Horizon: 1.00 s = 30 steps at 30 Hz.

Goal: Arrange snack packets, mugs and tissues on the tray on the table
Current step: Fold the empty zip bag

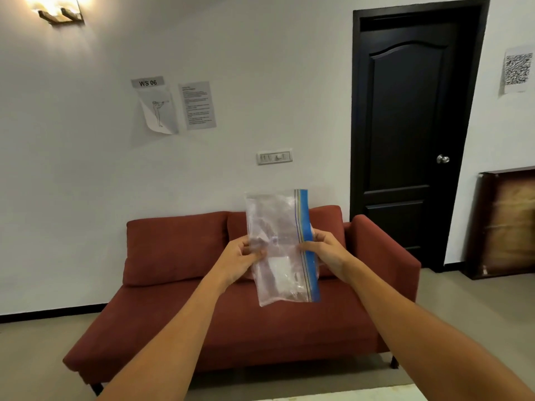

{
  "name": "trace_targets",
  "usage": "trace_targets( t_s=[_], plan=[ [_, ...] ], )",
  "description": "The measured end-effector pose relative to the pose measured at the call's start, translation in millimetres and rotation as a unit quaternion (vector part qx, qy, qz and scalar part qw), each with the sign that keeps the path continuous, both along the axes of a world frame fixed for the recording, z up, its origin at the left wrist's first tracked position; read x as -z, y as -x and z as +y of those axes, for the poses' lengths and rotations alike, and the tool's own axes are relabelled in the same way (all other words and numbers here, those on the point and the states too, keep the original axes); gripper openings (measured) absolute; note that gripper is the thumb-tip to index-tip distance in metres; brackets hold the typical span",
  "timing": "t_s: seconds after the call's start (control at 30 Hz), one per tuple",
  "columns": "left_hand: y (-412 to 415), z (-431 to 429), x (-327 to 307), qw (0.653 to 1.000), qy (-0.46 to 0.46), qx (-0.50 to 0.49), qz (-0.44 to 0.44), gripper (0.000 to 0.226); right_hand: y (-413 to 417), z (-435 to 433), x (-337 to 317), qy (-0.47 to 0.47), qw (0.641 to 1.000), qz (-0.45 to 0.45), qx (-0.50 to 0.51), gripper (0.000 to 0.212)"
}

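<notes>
I hold a clear zip-lock plastic bag (282,247) upright in front of me, its blue seal strip running down the right side. My left hand (240,260) pinches the bag's left edge. My right hand (325,250) grips the blue strip on the right. Something white and crumpled shows faintly inside the bag. No tray, mugs or snack packets are in view.
A red sofa (179,299) stands against the white wall straight ahead. A dark closed door (411,134) is at the right, with a framed board (503,224) leaning beside it. A pale surface edge (341,395) shows at the bottom.
</notes>
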<state>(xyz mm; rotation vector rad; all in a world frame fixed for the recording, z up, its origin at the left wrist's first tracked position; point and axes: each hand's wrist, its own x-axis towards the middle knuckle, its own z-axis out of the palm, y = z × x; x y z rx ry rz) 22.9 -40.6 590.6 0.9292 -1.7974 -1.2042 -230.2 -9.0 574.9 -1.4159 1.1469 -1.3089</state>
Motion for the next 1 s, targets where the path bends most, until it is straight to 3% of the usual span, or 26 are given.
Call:
trace_targets(
  t_s=[0.17, 0.37, 0.47, 0.53, 0.6, 0.73, 0.87, 0.93, 1.0],
  plan=[
    [-7, -4, 5, 0.999, -0.025, -0.019, 0.017, 0.015, 3, 1, 11, 0.026, 0.999, 0.002, 0.019, 0.015],
    [0, -5, 9, 0.997, -0.071, -0.038, 0.021, 0.046, 2, -5, 21, 0.032, 0.998, -0.001, 0.055, 0.027],
    [1, -3, 6, 0.990, -0.127, -0.016, 0.053, 0.039, 0, -6, 19, 0.037, 0.997, -0.034, 0.062, 0.030],
    [2, -4, 6, 0.972, -0.199, 0.011, 0.123, 0.027, -2, -7, 18, 0.050, 0.994, -0.064, 0.075, 0.028],
    [3, -6, 7, 0.958, -0.248, 0.031, 0.139, 0.039, -4, -8, 18, 0.063, 0.991, -0.083, 0.087, 0.026],
    [9, -11, 20, 0.986, -0.156, 0.057, -0.030, 0.045, -11, -12, 16, 0.085, 0.988, -0.083, 0.103, 0.029],
    [5, -15, 23, 0.996, -0.081, -0.020, 0.032, 0.030, 7, -16, 16, 0.051, 0.996, 0.049, 0.049, 0.036],
    [-1, -18, 21, 0.998, -0.035, -0.051, 0.009, 0.029, 18, -14, 12, 0.010, 0.996, 0.088, 0.031, 0.045],
    [-2, -21, 19, 0.996, 0.029, -0.074, -0.050, 0.031, 20, -12, 0, 0.005, 0.997, 0.062, 0.046, 0.049]
  ],
)
